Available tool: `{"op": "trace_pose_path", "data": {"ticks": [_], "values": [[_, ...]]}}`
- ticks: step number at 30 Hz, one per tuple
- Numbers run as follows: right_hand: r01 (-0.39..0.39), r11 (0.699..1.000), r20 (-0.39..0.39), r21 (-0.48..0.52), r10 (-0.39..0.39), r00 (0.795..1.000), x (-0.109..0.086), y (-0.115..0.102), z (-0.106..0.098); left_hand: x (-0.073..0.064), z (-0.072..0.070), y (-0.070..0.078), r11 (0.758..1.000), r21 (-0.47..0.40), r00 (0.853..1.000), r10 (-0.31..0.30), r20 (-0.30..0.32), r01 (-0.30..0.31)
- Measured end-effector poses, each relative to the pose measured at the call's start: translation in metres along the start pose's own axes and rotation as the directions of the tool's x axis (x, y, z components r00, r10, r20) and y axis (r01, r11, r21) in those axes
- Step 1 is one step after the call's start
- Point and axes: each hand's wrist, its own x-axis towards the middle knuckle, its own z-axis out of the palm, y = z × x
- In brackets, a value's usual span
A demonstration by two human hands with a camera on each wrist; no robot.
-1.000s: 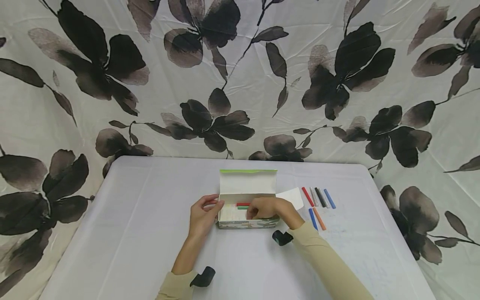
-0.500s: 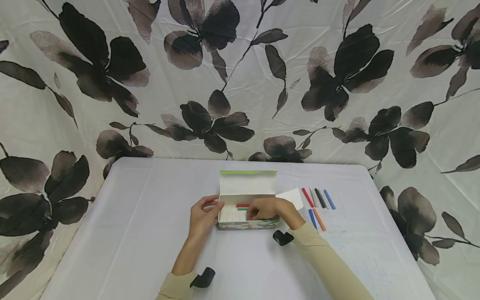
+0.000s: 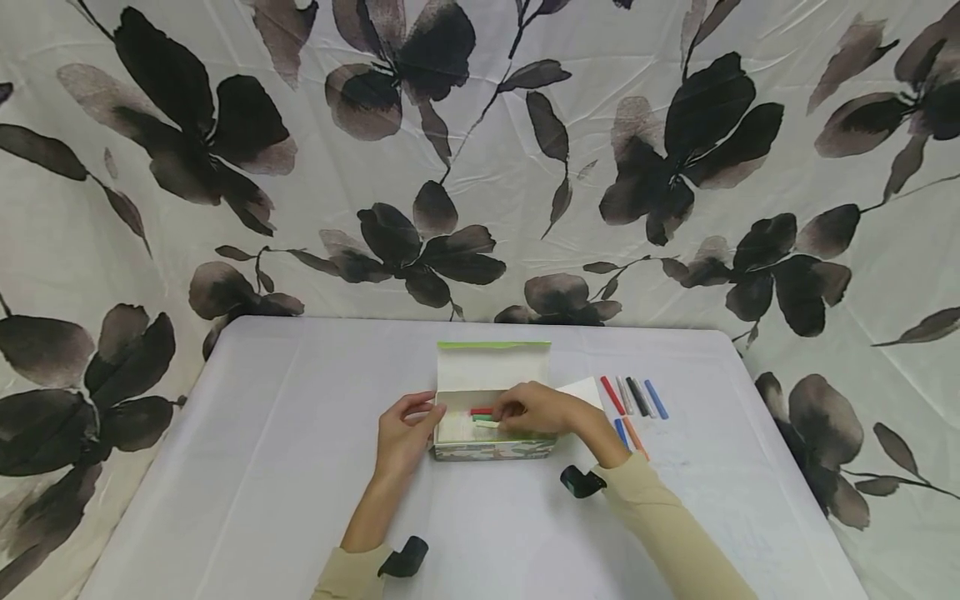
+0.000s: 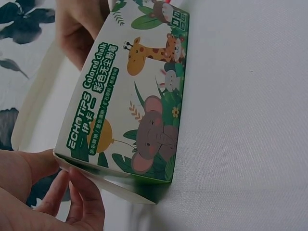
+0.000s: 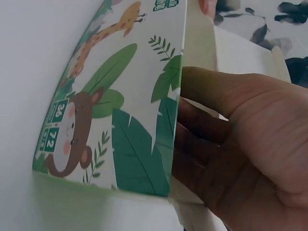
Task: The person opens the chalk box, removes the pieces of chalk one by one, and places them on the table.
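Note:
A chalk box point(image 3: 491, 451), printed with cartoon animals and "Colored chalk", lies on the table with its lid point(image 3: 493, 367) raised. My left hand point(image 3: 405, 429) holds the box's left end; in the left wrist view, thumb and fingers pinch a side flap point(image 4: 113, 185) there. Inside the box lie a red chalk stick point(image 3: 482, 411), a green chalk stick point(image 3: 481, 417) and a pale chalk stick point(image 3: 487, 424). My right hand point(image 3: 536, 407) reaches into the box from the right, fingers bent. Its fingertips are beside the pale stick; the box wall point(image 5: 130, 96) hides them in the right wrist view.
Right of the box, several loose chalk sticks lie on the white table, among them a red one point(image 3: 612, 396), a black one point(image 3: 639, 397), a blue one point(image 3: 657, 399) and an orange one point(image 3: 636, 437). A white flap point(image 3: 585, 390) sticks out at the box's right end. Floral cloth hangs behind.
My right hand has risen slightly and shifted right within the box. The pale stick beside its fingertips has come into sight. My left hand keeps its place on the box's end.

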Motion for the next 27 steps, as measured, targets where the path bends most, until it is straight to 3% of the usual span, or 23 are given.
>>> {"op": "trace_pose_path", "data": {"ticks": [5,11,19,27], "values": [[0.039,0.999,-0.069,-0.005,-0.039,0.997,-0.012,-0.001,-0.006,0.001,0.0,-0.001,1.0,0.005,1.0,-0.016,0.0,0.016],[0.07,0.996,-0.169,0.056,-0.06,0.984,-0.026,0.002,-0.014,0.001,0.0,-0.001,1.0,0.001,1.0,-0.019,0.005,0.019],[0.054,0.994,-0.303,0.099,-0.022,0.953,-0.044,0.009,-0.024,0.003,0.001,-0.002,1.0,0.019,1.0,-0.021,-0.005,0.021],[0.049,0.983,-0.381,0.177,0.023,0.924,-0.063,0.015,-0.039,0.003,0.001,-0.002,1.0,0.019,1.0,-0.008,-0.009,0.008]]}}
